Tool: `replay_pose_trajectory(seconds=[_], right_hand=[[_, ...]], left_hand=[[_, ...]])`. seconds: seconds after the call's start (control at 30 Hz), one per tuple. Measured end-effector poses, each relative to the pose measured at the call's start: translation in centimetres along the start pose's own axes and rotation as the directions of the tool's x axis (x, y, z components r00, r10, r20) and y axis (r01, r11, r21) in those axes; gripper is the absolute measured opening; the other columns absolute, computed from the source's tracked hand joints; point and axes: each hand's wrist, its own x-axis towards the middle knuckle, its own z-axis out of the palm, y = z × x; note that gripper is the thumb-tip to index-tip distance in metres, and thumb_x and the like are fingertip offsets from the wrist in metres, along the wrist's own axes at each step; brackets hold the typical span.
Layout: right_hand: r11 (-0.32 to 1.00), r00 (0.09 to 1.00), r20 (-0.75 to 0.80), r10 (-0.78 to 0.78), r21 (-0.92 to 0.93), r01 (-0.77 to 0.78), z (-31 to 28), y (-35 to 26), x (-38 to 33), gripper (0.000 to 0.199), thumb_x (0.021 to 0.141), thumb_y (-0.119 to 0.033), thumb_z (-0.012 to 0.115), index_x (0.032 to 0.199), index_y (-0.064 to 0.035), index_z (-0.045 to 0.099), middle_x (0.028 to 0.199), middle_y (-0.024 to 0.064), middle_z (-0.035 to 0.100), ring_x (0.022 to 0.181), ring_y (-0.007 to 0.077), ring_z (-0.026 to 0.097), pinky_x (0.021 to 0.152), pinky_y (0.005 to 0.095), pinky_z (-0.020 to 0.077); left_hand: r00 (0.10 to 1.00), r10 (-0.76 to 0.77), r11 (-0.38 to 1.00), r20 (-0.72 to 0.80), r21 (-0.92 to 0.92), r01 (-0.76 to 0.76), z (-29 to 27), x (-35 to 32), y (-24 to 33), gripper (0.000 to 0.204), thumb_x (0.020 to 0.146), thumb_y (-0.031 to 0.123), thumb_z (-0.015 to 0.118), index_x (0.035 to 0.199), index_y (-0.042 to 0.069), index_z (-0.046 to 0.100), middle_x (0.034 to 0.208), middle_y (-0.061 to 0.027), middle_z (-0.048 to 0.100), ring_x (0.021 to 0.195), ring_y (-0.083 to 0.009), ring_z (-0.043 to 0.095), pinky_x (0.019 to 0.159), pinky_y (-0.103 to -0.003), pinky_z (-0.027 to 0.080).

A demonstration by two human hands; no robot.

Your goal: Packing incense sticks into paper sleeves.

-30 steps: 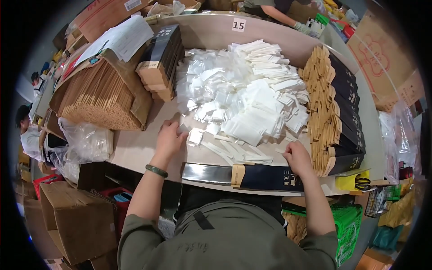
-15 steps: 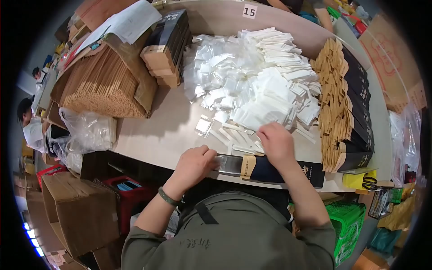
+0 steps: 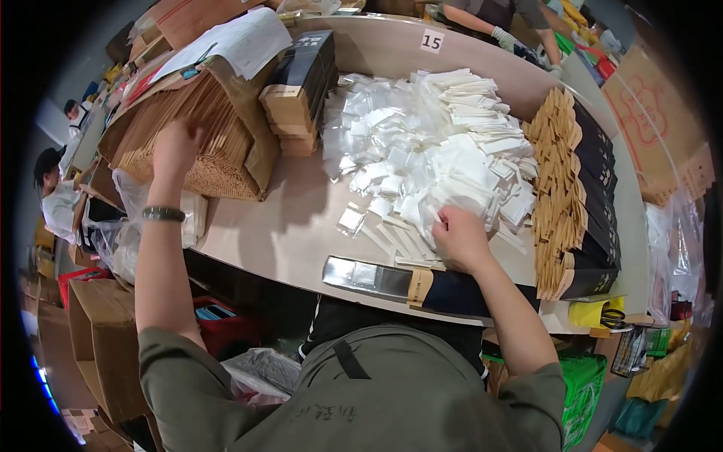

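Note:
My left hand (image 3: 178,147) is over the carton of thin brown wooden sticks, which look like chopsticks (image 3: 218,167). Its fingers are blurred and partly hidden behind the back of the hand. At the near edge of the pile of small white packets (image 3: 463,162), my right hand (image 3: 461,237) has its fingers curled together; what they pinch, if anything, cannot be made out. Along the table's front edge lies a long dark sleeve with a clear window (image 3: 369,275) and a tan band. My right forearm passes over its right part.
Dark sleeves with tan ends (image 3: 595,188) stand in a row at the right. Another dark stack (image 3: 301,83) is at the back left. Scissors (image 3: 614,318) lie by a yellow holder at the right corner. Across the partition, a gloved co-worker's hand (image 3: 503,38) shows.
My left hand has let go of the windowed sleeve's left end and moved up and left to the carton of sticks. My right hand stays by the white packets.

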Motion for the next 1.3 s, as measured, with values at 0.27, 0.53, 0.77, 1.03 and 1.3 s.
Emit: replay_pose_trajectory(seconds=[0.27, 0.53, 0.77, 1.03, 1.3], right_hand=[[0.943, 0.888, 0.315, -0.334, 0.095, 0.320, 3.5, -7.2, -2.3, 0.011, 0.083, -0.015, 0.058, 0.084, -0.0060, 0.065, 0.081, 0.0148, 0.064, 0.081, 0.0366, 0.063, 0.072, 0.0468, 0.0509], [0.942, 0.861, 0.382, -0.335, 0.111, 0.317, 3.9, -8.3, -3.8, 0.019, 0.089, -0.025, 0.065, 0.087, -0.0074, 0.061, 0.086, 0.0108, 0.062, 0.087, 0.0345, 0.063, 0.073, 0.0450, 0.0518], [0.955, 0.966, -0.060, -0.251, 0.148, 0.257, 2.5, -6.9, -7.3, 0.024, 0.079, -0.022, 0.076, 0.092, -0.0062, 0.062, 0.099, 0.0119, 0.064, 0.091, 0.0328, 0.063, 0.080, 0.0437, 0.0507], [0.942, 0.950, -0.007, -0.312, 0.132, 0.310, 1.1, -2.5, -10.5, 0.038, 0.071, -0.019, 0.081, 0.097, 0.0005, 0.063, 0.133, 0.0184, 0.054, 0.121, 0.0393, 0.052, 0.102, 0.0473, 0.0430], [0.921, 0.932, 0.006, -0.363, 0.157, 0.358, 2.4, -3.9, -9.9, 0.041, 0.071, -0.021, 0.080, 0.100, 0.0006, 0.061, 0.133, 0.0196, 0.054, 0.123, 0.0387, 0.050, 0.102, 0.0471, 0.0427]], left_hand=[[0.968, -0.005, 0.993, 0.252, 0.113, -0.024, 1.0, 1.7, 1.7, 0.018, 0.083, 0.012, 0.061, 0.094, 0.001, 0.068, 0.095, -0.0248, 0.068, 0.092, -0.0426, 0.065, 0.079, -0.050, 0.053], [0.998, 0.048, 0.979, -0.043, 0.200, -0.039, -0.2, 0.8, 1.7, 0.019, 0.091, 0.008, 0.049, 0.100, 0.002, 0.064, 0.097, -0.0231, 0.068, 0.093, -0.0433, 0.064, 0.077, -0.049, 0.052], [0.774, -0.615, 0.225, 0.152, -0.906, 0.358, 1.4, -16.1, 3.4, 0.024, 0.104, 0.024, 0.053, 0.094, 0.004, 0.063, 0.074, 0.0062, 0.047, 0.069, -0.0047, 0.041, 0.063, -0.019, 0.035], [0.665, 0.212, 0.499, 0.716, -0.665, 0.556, 2.8, -22.1, 9.8, 0.007, 0.091, 0.004, 0.066, 0.094, -0.001, 0.067, 0.084, -0.0018, 0.067, 0.077, -0.0081, 0.058, 0.072, -0.023, 0.047], [0.842, 0.341, 0.534, 0.417, -0.823, 0.192, 4.8, -23.9, 21.5, 0.013, 0.081, 0.005, 0.074, 0.092, 0.002, 0.070, 0.098, -0.0102, 0.063, 0.088, -0.0293, 0.064, 0.078, -0.035, 0.052]])
